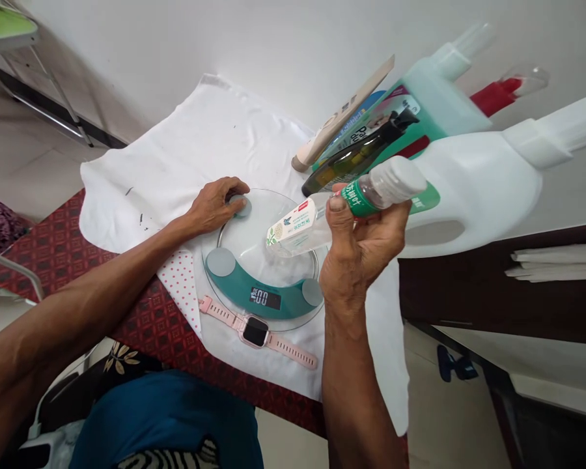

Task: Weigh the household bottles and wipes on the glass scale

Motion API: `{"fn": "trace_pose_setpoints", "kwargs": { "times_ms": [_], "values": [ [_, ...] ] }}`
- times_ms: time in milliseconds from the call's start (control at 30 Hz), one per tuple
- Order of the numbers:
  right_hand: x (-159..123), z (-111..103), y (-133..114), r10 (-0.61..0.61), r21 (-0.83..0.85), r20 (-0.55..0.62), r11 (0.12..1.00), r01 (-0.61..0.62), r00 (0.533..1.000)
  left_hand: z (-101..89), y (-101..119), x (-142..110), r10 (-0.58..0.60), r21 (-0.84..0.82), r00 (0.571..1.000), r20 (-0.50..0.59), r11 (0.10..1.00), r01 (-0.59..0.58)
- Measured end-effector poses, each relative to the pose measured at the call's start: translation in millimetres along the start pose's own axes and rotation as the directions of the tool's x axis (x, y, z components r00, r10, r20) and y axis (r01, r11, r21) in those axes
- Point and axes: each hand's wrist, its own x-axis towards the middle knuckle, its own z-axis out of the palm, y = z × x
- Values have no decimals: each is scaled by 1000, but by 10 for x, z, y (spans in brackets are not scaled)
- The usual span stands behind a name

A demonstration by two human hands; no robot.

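Red patterned tabletop [43,244] runs beneath both hands' fingers; a white cloth [141,159] covers most of it. White jug [483,189] just right of the right fingers; pale green bottle [454,104] farther off beyond them. Glass scale [244,293] on the cloth, between and below the two sets of fingers, its display [265,298] lit.

Left hand [213,208]: fingers bent over the scale's far-left round pad [241,206]. Right hand [359,254]: fingers wrapped around a clear bottle [297,228], thumb along the near side. Capped end pokes out beyond the thumb; base slants down leftward over the scale. Dark slim bottle [356,156] just past the right fingertips. Pink watch [255,331] below both hands' fingers, strap spread flat, untouched.

Progress, so far as I can judge: scale set out and on, bottle picked up. Undone: bottle is tilted, not standing on the plate; the large zeros suggest its weight isn't resting there.

Hard to make out: jug's cap is cut off at the right; whether the bottle's base grazes the glass; any liquid inside; whether the left fingers grip the rim or merely rest; tiny characters beside the zeros.
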Motion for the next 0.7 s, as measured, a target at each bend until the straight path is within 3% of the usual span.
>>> {"fn": "trace_pose_setpoints", "kwargs": {
  "times_ms": [167,267,433,567,700],
  "values": [
    [-90,-216,26,-7,5,53,1000,7,999,2,-4,0,0,-4,1000,-4,1000,0],
    [-231,-485,178,53,-39,-32,998,-55,998,6,-2,1,3,-3,1000,-8,1000,-3],
    [-602,-818,535,214,-205,-188,946,-252,958,7,16,4,-3,-13,1000,-16,1000,3],
    [-795,-864,708,314,-227,-226,904,-363,922,0,40,7,-28,7,1000,-14,1000,28],
    [-809,-832,783,388,-208,-187,882,-422,903,-2,53,7,-48,6,999,-8,999,48]
  ]
}}
